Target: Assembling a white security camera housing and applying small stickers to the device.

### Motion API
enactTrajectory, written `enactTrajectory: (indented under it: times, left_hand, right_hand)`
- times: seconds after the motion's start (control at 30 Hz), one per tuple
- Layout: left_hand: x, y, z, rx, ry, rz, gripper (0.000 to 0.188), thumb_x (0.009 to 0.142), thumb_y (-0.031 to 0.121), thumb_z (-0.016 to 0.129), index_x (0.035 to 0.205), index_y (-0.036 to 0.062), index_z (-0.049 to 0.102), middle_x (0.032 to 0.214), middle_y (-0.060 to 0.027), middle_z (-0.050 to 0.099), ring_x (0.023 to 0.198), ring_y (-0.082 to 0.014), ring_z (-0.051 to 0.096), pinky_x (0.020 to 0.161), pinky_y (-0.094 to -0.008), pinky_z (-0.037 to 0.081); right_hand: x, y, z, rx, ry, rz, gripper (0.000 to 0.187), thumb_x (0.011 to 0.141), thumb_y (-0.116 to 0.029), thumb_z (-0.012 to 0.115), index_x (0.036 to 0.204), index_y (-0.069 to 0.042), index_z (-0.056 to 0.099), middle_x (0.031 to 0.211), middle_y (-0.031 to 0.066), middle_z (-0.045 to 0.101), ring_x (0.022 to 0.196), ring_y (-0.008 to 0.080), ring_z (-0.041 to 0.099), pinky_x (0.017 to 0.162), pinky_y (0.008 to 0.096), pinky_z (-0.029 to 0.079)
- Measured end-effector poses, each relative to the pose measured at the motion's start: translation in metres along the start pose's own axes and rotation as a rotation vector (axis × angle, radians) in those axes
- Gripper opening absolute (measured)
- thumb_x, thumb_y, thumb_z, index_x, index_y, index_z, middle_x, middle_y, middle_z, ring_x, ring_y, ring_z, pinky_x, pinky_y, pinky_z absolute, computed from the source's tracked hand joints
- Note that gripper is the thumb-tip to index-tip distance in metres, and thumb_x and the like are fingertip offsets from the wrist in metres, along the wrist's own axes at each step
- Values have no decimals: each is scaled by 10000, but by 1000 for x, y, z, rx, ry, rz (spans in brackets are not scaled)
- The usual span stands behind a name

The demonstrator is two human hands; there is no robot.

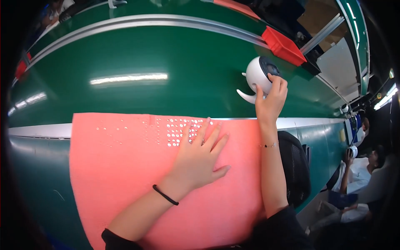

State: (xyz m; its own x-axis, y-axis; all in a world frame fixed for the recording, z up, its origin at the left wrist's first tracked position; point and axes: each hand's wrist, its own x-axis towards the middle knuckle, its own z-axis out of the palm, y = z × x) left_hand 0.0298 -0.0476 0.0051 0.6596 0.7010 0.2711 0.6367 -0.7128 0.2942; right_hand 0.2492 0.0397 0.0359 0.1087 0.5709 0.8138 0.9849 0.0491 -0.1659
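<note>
On the far green bench, a white rounded device (pixel 253 71) with a dark face and curved white projections is gripped near its dark side by my right hand (pixel 271 98), thumb and fingers closed on it. My left hand (pixel 198 160) rests palm down on a pink cloth (pixel 121 175), its fingers spread and nothing in them. Under and beside those fingers, rows of small shiny round spots (pixel 172 135) mark the cloth. Fainter spots run along its upper left part. Part of the rows is hidden beneath my left fingers.
A red bin (pixel 284 45) stands at the bench's back right, near a metal rail (pixel 162 18). A black mesh object (pixel 293 166) lies right of my right forearm. Another person (pixel 358 173) sits at the far right with a white device (pixel 353 151).
</note>
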Motion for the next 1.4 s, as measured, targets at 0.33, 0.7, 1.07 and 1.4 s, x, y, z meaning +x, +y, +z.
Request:
enactTrajectory:
  times: [0.33, 0.7, 1.07, 1.4]
  left_hand:
    - [-3, 4, 15, 28, 125, -176, 829, 710, 660, 573, 1319, 107, 468, 1393, -204, 351, 1345, -466, 144, 984, -697, 142]
    - [-2, 3, 14, 105, 54, -180, 805, 740, 667, 514, 1332, 125, 446, 1422, -179, 319, 1345, -414, 182, 982, -694, 146]
    - [-3, 2, 15, 123, 120, -119, 830, 744, 676, 520, 1282, 46, 478, 1282, -203, 459, 1280, -420, 285, 952, -669, 201]
    - [-1, 6, 12, 45, 0, -163, 910, 749, 652, 530, 1395, 48, 317, 1455, -220, 223, 1365, -424, 108, 1006, -679, 108]
  right_hand:
    - [-49, -94, 5, 596, -484, -289, 109, 755, -38, 583, 828, -93, 641, 1035, 80, 538, 985, 289, 441, 716, 340, 454]
    - [-48, -83, 15, 772, -587, -243, 83, 776, -28, 565, 824, -14, 632, 725, 87, 584, 644, 225, 536, 598, 328, 443]
    - [-49, -88, 8, 751, -518, -254, 32, 756, -21, 582, 777, -18, 606, 729, 68, 577, 651, 216, 535, 566, 319, 447]
    - [-48, -91, -2, 796, -495, -222, 91, 749, -33, 579, 837, -20, 596, 789, 79, 565, 701, 222, 538, 595, 329, 455]
